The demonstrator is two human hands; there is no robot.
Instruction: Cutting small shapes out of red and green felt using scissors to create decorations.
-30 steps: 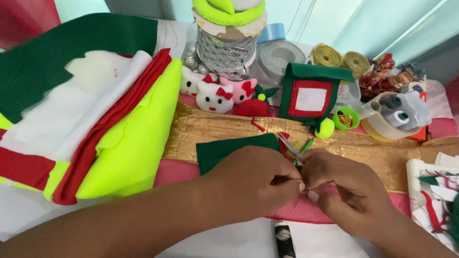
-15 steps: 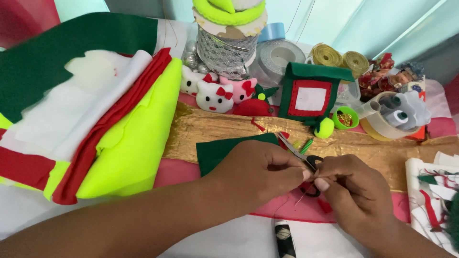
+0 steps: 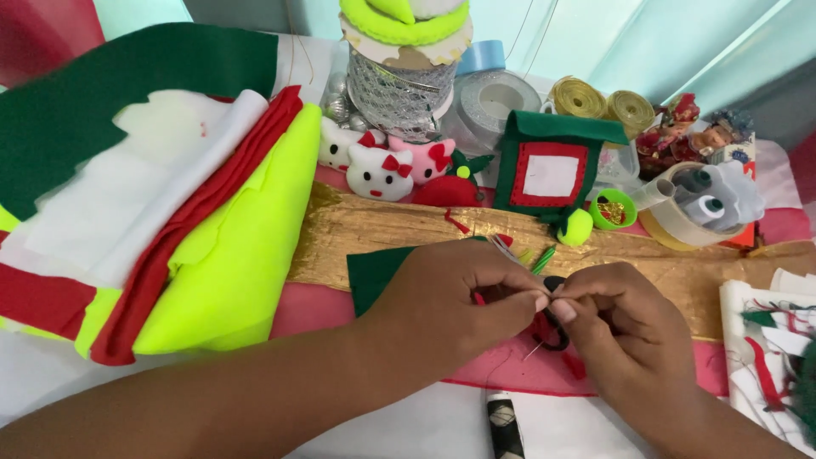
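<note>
Just in front of the dark green felt piece, I see my left hand and right hand pinched shut, fingertips meeting on a small red scrap with a needle below, which could prick a finger if they slip.

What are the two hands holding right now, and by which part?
Both hands, left hand and right hand, pinch something small between their fingertips where they meet; what it is cannot be told. A needle pokes out below, above black-handled scissors.
</note>
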